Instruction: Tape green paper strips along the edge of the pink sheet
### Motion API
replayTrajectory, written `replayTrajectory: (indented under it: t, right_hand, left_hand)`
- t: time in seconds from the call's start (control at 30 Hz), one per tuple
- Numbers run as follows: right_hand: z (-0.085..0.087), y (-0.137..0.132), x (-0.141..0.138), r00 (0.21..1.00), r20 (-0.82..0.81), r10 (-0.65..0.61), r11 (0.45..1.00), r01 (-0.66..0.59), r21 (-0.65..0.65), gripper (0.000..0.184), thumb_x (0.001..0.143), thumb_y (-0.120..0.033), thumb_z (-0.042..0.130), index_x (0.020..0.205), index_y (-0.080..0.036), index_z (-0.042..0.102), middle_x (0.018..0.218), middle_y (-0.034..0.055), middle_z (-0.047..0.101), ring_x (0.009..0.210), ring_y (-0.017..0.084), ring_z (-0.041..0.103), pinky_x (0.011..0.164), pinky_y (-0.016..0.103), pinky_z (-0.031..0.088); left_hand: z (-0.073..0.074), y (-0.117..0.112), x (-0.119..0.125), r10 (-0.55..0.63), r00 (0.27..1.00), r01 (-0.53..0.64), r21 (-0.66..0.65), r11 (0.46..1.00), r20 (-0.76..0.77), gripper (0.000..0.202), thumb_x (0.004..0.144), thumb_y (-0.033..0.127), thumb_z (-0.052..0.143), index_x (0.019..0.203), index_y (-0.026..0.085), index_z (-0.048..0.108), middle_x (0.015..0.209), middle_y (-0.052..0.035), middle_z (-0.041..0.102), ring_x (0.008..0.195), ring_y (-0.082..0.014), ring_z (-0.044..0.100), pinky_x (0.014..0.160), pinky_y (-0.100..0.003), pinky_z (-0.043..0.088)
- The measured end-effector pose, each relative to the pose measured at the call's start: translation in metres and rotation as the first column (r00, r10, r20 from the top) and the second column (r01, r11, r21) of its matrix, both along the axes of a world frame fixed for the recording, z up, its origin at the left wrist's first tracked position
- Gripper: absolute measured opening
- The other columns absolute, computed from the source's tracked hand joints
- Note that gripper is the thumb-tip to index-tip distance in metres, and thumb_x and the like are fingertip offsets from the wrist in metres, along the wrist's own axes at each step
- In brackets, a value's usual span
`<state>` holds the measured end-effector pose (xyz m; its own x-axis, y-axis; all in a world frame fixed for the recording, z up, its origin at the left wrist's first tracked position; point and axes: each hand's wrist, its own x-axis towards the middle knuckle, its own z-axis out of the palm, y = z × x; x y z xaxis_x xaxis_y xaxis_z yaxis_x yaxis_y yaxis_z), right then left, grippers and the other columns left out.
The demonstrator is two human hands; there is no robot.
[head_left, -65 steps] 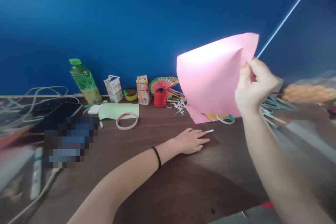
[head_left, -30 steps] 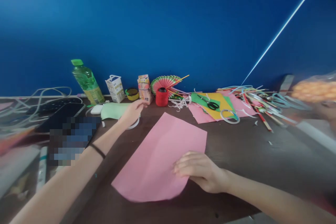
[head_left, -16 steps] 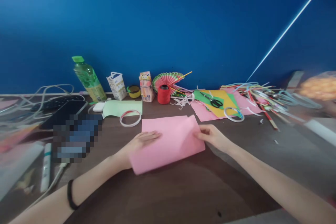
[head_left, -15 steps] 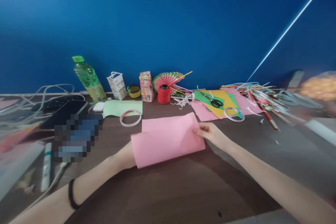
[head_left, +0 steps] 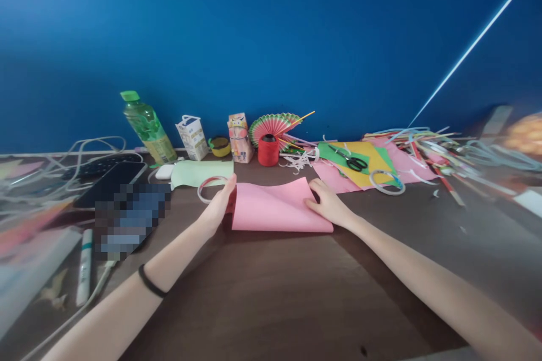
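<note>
Dark brown desk [head_left: 271,293] against a deep blue wall [head_left: 271,28], and in the middle of it, straight ahead of me, lies the pink paper [head_left: 275,208], doubled over on itself with the upper layer bowed up a little instead of lying flat. My left hand [head_left: 220,206] is at its left end, fingers close together and curled round that edge. My right hand [head_left: 328,206] is at the right end, fingers bent with the tips on the top layer near its far corner; I cannot tell whether the thumb is tucked under. By the look of it I am in the middle of a fold: the sheet is brought over but not creased. Pressing it flat would call for both layers' edges to sit even first, then a firm, steady stroke along the bend. Just beyond my left fingers lies a tape ring [head_left: 207,181], partly on a pale green sheet [head_left: 201,172]. Scissors [head_left: 353,162] rest on coloured sheets off to the right, well clear.
</note>
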<state>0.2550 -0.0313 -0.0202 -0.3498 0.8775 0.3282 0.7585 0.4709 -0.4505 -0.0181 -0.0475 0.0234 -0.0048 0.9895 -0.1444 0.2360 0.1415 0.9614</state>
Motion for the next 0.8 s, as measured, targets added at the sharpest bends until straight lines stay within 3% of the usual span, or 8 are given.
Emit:
replayTrajectory:
  t: [0.1,0.13,0.27,0.33,0.47,0.57,0.67,0.8]
  right_hand:
    - [0.001,0.005,-0.003,0.997,0.072,-0.022,1.000,0.022,0.004,0.006,0.072,-0.021,0.048,0.073,-0.020,0.042,0.083,0.0064,0.047,0.081,0.023,0.047,0.075,0.037,0.041]
    - [0.000,0.006,-0.005,0.994,0.100,-0.047,0.999,0.046,0.018,0.006,0.073,-0.021,0.048,0.072,-0.020,0.042,0.082,0.0065,0.047,0.081,0.023,0.047,0.074,0.037,0.042]
    - [-0.008,0.009,-0.010,0.979,0.155,-0.136,0.986,0.118,0.116,0.012,0.078,-0.030,0.049,0.078,-0.018,0.048,0.088,0.0097,0.051,0.084,0.026,0.049,0.073,0.039,0.043]
    - [-0.012,0.009,-0.009,0.978,0.152,-0.143,0.981,0.120,0.154,0.022,0.079,-0.035,0.051,0.090,-0.016,0.052,0.099,0.0119,0.054,0.091,0.028,0.050,0.077,0.041,0.042]
    - [-0.013,0.007,-0.006,0.983,0.150,-0.102,0.982,0.075,0.174,0.025,0.080,-0.036,0.052,0.098,-0.018,0.055,0.110,0.0109,0.057,0.100,0.029,0.050,0.083,0.045,0.040]
    - [-0.012,0.007,-0.004,0.984,0.158,-0.082,0.981,0.052,0.187,0.022,0.081,-0.033,0.051,0.095,-0.018,0.058,0.108,0.0107,0.058,0.099,0.029,0.051,0.083,0.044,0.041]
    - [-0.012,0.008,-0.004,0.985,0.153,-0.083,0.977,0.050,0.206,0.021,0.079,-0.032,0.053,0.093,-0.017,0.058,0.103,0.0116,0.058,0.094,0.028,0.051,0.082,0.044,0.042]
    - [-0.014,0.010,-0.003,0.990,0.117,-0.073,0.979,0.048,0.199,0.022,0.078,-0.034,0.054,0.092,-0.017,0.059,0.095,0.0113,0.057,0.090,0.027,0.052,0.080,0.043,0.044]
  left_hand:
    - [0.000,-0.005,0.001,-0.071,0.989,0.089,-0.140,0.986,0.130,0.051,0.067,0.060,0.053,0.082,0.013,0.064,0.075,-0.0079,0.069,0.076,-0.0230,0.064,0.071,-0.032,0.049]
    - [-0.001,-0.006,0.001,-0.068,0.990,0.083,-0.121,0.989,0.123,0.048,0.065,0.057,0.057,0.085,0.013,0.063,0.078,-0.0079,0.069,0.078,-0.0235,0.064,0.073,-0.032,0.048]
    - [-0.015,-0.005,-0.004,-0.088,0.995,0.090,0.044,0.995,-0.043,0.044,0.067,0.048,0.057,0.093,0.013,0.060,0.090,-0.0084,0.067,0.090,-0.0264,0.060,0.079,-0.036,0.045]
    - [-0.021,-0.002,-0.007,-0.116,0.970,0.140,0.103,0.985,-0.213,0.039,0.069,0.040,0.054,0.096,0.012,0.057,0.096,-0.0101,0.064,0.092,-0.0270,0.058,0.082,-0.039,0.044]
    - [-0.026,0.006,-0.011,-0.037,0.747,0.195,0.165,0.967,-0.664,0.038,0.068,0.032,0.052,0.099,0.009,0.056,0.109,-0.0164,0.057,0.106,-0.0327,0.049,0.092,-0.046,0.036]
    - [-0.027,0.008,-0.013,0.033,0.612,0.171,0.173,0.970,-0.790,0.060,0.067,0.031,0.056,0.121,0.009,0.045,0.129,-0.0176,0.045,0.121,-0.0351,0.036,0.099,-0.048,0.028]
    - [-0.028,0.007,-0.014,0.026,0.572,0.175,0.153,0.973,-0.820,0.069,0.067,0.027,0.055,0.131,0.010,0.036,0.135,-0.0170,0.039,0.125,-0.0345,0.031,0.101,-0.048,0.026]
    - [-0.033,0.003,-0.013,0.053,0.554,0.235,0.218,0.947,-0.831,0.044,0.072,0.022,0.050,0.116,0.019,0.054,0.132,-0.0098,0.045,0.121,-0.0324,0.035,0.098,-0.048,0.031]
